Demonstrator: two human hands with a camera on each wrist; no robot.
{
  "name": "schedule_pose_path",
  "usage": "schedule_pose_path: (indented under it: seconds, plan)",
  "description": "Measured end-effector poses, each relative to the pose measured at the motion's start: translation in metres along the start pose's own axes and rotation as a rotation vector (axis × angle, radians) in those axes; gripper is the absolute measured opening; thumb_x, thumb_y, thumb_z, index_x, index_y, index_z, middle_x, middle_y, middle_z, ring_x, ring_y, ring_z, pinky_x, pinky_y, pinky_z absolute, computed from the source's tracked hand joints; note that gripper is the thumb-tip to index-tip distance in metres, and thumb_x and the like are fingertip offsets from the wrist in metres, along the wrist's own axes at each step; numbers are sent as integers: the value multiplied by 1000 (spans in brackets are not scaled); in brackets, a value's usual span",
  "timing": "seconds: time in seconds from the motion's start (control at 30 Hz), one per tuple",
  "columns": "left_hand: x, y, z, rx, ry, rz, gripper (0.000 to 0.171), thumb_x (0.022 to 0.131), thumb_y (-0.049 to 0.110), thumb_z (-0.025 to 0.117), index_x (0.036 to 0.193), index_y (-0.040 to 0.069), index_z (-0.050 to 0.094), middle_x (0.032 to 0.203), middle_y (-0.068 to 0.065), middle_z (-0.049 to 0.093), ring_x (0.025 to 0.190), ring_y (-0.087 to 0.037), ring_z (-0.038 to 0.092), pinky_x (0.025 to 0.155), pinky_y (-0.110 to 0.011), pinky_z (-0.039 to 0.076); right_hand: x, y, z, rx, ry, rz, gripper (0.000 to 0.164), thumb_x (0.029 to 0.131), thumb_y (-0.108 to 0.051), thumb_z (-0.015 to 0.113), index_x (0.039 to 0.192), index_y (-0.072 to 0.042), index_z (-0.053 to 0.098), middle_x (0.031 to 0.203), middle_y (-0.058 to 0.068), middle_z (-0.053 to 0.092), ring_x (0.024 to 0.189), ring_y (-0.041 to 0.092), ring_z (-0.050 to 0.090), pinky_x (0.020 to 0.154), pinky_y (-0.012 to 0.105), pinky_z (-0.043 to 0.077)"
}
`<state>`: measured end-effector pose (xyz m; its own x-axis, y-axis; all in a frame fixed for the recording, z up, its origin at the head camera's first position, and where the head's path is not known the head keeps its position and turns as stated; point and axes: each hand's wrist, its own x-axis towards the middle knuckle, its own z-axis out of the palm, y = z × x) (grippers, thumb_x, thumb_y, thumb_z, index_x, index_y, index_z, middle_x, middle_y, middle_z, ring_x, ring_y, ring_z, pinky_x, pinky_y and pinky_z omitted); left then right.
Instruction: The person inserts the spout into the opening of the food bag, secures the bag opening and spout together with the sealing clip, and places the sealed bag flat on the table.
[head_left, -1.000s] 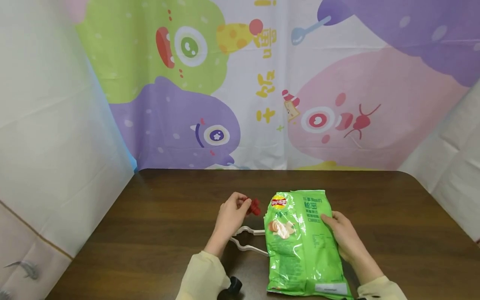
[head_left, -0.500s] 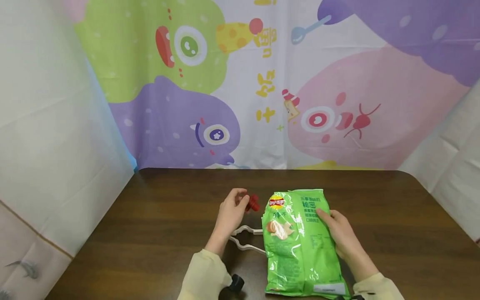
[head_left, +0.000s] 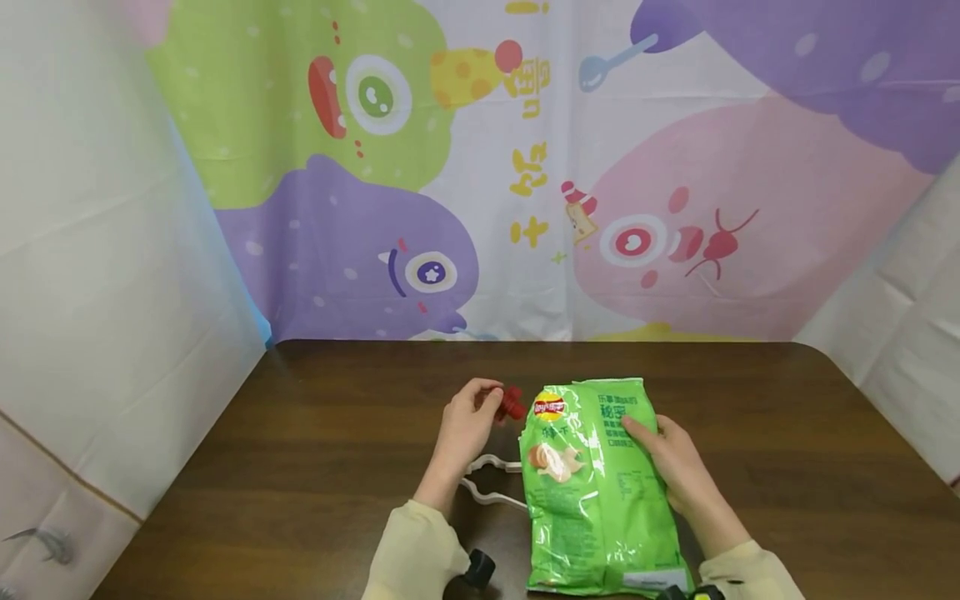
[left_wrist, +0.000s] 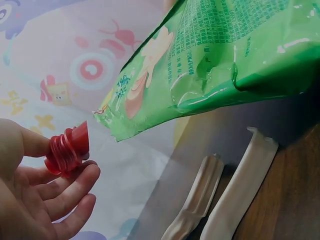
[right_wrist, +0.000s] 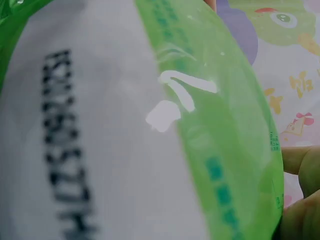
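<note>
My left hand (head_left: 467,425) pinches a small red plastic piece (head_left: 513,403) between thumb and fingers. In the left wrist view the red threaded piece (left_wrist: 66,152) shows screw ridges and a slanted, flared end. My right hand (head_left: 684,467) grips the right edge of a green chip bag (head_left: 633,500), thumb on its face; the other fingers are partly hidden. The bag's upper left corner is close to the red piece, with a gap visible in the left wrist view. A whitish two-armed plastic object (head_left: 495,498) lies on the table, partly hidden behind the bag.
The brown wooden table (head_left: 315,450) carries all of this. A printed cartoon curtain (head_left: 517,300) hangs along its far edge, with pale cloth walls (head_left: 112,250) at the sides. Black wrist gear (head_left: 478,569) sits at the left sleeve.
The chip bag and my right hand have shifted slightly left, closer to the red piece. My right thumb reaches further over the bag's face. The left hand has barely moved.
</note>
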<state>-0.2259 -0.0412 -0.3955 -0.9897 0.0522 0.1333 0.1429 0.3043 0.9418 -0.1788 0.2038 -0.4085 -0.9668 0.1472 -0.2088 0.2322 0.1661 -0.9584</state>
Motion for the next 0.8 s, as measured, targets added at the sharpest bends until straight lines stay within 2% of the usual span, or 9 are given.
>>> schedule_pose_path:
  seconds: [0.1, 0.33, 0.53, 0.8]
  plan:
    - [0, 0, 1, -4, 2, -2, 22, 92, 18, 52, 107, 4, 60, 85, -12, 66, 69, -22, 64, 66, -34, 51, 1, 0, 0, -9, -7, -6, 56, 93, -37, 49, 125, 7, 36, 80, 3, 55, 61, 11, 56, 59, 31, 51]
    - [0, -2, 4, -19, 38, -13, 20, 90, 18, 55, 102, 3, 61, 79, -12, 65, 65, -20, 64, 60, -30, 49, 1, -1, -1, -11, 0, -2, 52, 93, -35, 49, 122, 7, 39, 77, 2, 56, 58, 10, 56, 57, 30, 50]
    - [0, -4, 6, -46, 36, -11, 19, 89, 18, 56, 100, 3, 60, 79, -12, 64, 66, -20, 64, 67, -41, 52, 1, 0, -1, 15, 5, 22, 50, 93, -33, 48, 122, 7, 39, 72, 0, 57, 55, 10, 57, 55, 30, 51]
    - [1, -6, 6, -50, 45, -16, 19, 88, 18, 57, 98, 2, 61, 78, -12, 64, 66, -17, 63, 67, -39, 53, 0, 0, 0, 2, -16, 11, 53, 94, -36, 47, 122, 8, 38, 73, 1, 57, 55, 10, 57, 54, 30, 51]
